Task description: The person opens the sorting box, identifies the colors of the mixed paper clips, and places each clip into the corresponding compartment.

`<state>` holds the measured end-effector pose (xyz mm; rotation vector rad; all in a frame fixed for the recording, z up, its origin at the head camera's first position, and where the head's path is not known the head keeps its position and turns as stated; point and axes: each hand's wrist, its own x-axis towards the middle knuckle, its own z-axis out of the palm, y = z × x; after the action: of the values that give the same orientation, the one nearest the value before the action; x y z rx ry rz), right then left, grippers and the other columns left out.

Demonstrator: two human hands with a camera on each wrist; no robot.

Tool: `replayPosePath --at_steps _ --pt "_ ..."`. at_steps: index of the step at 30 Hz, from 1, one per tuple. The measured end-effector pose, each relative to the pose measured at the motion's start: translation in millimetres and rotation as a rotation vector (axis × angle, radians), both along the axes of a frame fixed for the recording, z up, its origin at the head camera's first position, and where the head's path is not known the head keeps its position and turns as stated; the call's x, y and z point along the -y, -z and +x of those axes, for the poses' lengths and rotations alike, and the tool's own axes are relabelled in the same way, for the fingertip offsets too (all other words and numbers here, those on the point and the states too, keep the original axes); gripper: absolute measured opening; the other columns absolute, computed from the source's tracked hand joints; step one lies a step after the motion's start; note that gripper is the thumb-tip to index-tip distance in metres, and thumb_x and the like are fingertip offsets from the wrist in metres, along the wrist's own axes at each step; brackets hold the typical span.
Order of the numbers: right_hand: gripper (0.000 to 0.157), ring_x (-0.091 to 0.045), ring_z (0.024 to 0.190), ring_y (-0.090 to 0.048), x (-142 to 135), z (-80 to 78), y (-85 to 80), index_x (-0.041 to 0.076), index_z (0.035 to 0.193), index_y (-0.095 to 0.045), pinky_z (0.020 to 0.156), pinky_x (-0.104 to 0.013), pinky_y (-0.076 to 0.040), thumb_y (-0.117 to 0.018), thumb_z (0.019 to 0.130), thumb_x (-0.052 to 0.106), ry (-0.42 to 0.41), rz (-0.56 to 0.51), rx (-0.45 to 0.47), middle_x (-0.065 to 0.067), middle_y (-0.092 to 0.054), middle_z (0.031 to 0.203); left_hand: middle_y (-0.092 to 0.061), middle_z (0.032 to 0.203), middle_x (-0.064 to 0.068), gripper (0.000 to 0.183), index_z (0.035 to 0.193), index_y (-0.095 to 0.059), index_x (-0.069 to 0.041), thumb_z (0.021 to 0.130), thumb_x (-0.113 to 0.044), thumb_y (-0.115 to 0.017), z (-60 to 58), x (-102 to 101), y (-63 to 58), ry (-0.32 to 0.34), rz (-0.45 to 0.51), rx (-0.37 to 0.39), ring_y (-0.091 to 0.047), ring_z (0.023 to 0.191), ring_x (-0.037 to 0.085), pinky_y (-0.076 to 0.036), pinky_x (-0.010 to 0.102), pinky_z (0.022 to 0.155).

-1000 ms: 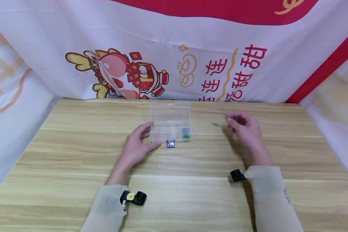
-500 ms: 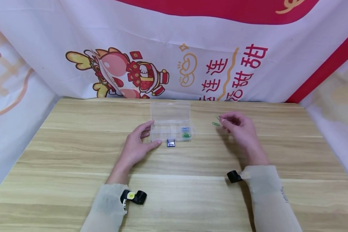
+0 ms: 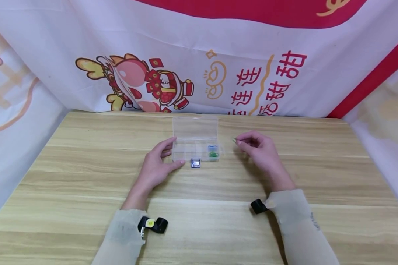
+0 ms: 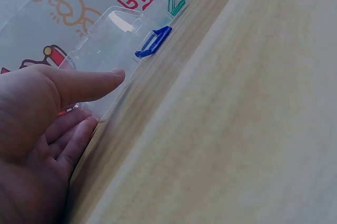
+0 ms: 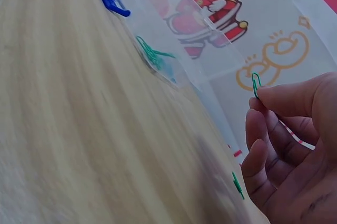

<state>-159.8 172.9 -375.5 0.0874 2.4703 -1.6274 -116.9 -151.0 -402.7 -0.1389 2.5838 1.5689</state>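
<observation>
A clear plastic compartment box [image 3: 189,149] stands on the table with its lid [image 3: 195,129] raised at the back. My left hand [image 3: 157,163] holds the box's left end, thumb along the front edge and fingers at the left and rear. At the right end, green paper clips [image 3: 213,154] fill the front compartment, with blue paper clips [image 3: 212,147] in the one behind. My right hand [image 3: 260,149] pinches a green paper clip [image 5: 256,84] between thumb and forefinger, to the right of the box and apart from it. Another green paper clip [image 5: 238,184] lies on the table, hidden in the head view.
A blue latch [image 3: 195,163] sticks out from the box's front edge. The wooden table [image 3: 202,228] reaches back to a printed white cloth [image 3: 132,33]. Each sleeve has a black wrist camera [image 3: 258,206] on it.
My right hand has moved left towards the box with the pinched green paper clip, passing over the one on the table. The left hand and the box have stayed in place.
</observation>
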Motion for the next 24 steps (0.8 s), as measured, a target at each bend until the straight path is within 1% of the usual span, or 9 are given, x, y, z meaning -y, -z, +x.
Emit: replayPosePath --at_steps 4,11,19,24 --pt "0.020 -0.023 0.089 -0.062 6.3 1.3 1.5 0.015 0.123 -0.073 0.068 -0.027 -0.057 -0.071 0.105 0.022 -0.019 0.002 -0.007 -0.005 -0.068 0.113 -0.056 0.158 0.011 0.081 0.162 -0.049 -0.027 0.091 -0.017 -0.088 0.1 0.5 0.0 -0.003 0.006 0.001 -0.056 0.146 0.035 -0.047 0.049 0.126" --pt "0.020 -0.024 0.094 -0.062 12.7 2.7 2.9 0.017 0.123 -0.073 0.073 -0.027 -0.058 -0.071 0.104 0.023 -0.033 0.002 0.022 -0.005 -0.068 0.117 -0.056 0.158 0.010 0.081 0.161 -0.050 -0.027 0.091 -0.016 -0.088 0.4 0.6 0.4 -0.008 0.010 0.007 -0.056 0.146 0.035 -0.047 0.050 0.126" --pt "0.019 -0.025 0.094 -0.062 18.8 4.8 3.8 0.017 0.122 -0.073 0.071 -0.028 -0.058 -0.071 0.104 0.022 -0.051 0.013 0.021 -0.006 -0.068 0.117 -0.056 0.157 0.011 0.081 0.161 -0.050 -0.027 0.090 -0.016 -0.088 0.0 -0.5 0.1 -0.004 0.013 0.006 -0.056 0.145 0.035 -0.047 0.049 0.126" --pt "0.017 -0.024 0.090 -0.061 24.2 6.6 3.7 0.017 0.120 -0.074 0.066 -0.027 -0.057 -0.071 0.104 0.021 -0.063 -0.003 0.019 -0.007 -0.068 0.114 -0.057 0.157 0.011 0.081 0.161 -0.050 -0.026 0.090 -0.015 -0.088 0.0 -0.6 0.0 -0.004 0.015 0.001 -0.056 0.145 0.036 -0.047 0.049 0.125"
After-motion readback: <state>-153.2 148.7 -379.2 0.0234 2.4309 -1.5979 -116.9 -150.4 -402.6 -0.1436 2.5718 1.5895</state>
